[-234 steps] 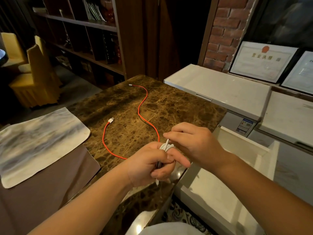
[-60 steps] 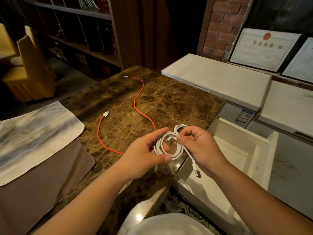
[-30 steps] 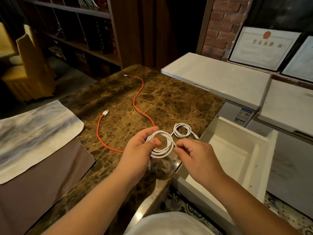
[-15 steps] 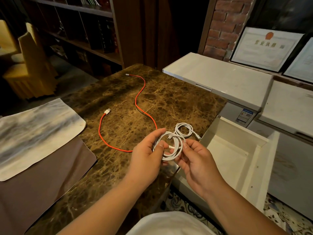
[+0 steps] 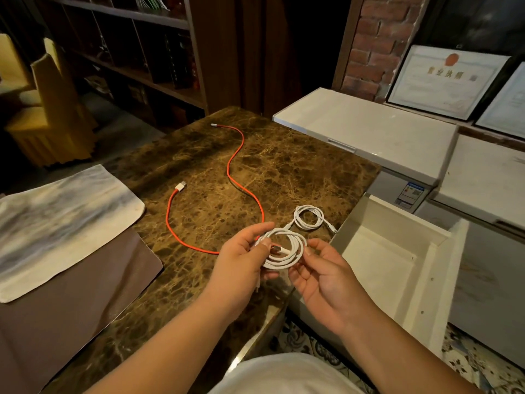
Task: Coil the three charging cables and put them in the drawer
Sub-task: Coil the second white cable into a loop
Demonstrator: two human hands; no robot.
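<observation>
I hold a coiled white cable [image 5: 287, 261] above the marble table's near right edge. My left hand [image 5: 241, 263] grips its left side, thumb over the loops. My right hand [image 5: 321, 271] pinches its right side with thumb and fingertips. A second, smaller white coil [image 5: 308, 217] lies on the table just beyond, near the edge. A red cable [image 5: 235, 177] lies uncoiled in a long curve across the table. The white drawer [image 5: 443, 268] stands pulled out at the right, with nothing visible inside.
The brown marble table [image 5: 284, 166] has a grey-white cloth [image 5: 56, 223] and a brown mat [image 5: 71, 302] at the left. White cabinets [image 5: 369, 129] and framed certificates [image 5: 443, 81] stand behind the drawer. Bookshelves [image 5: 136, 52] and yellow chairs [image 5: 54, 109] are at the far left.
Earlier I was winding the white cable round my left hand. It is now a loose coil held between both hands, and my right hand has shifted to pinch its right edge.
</observation>
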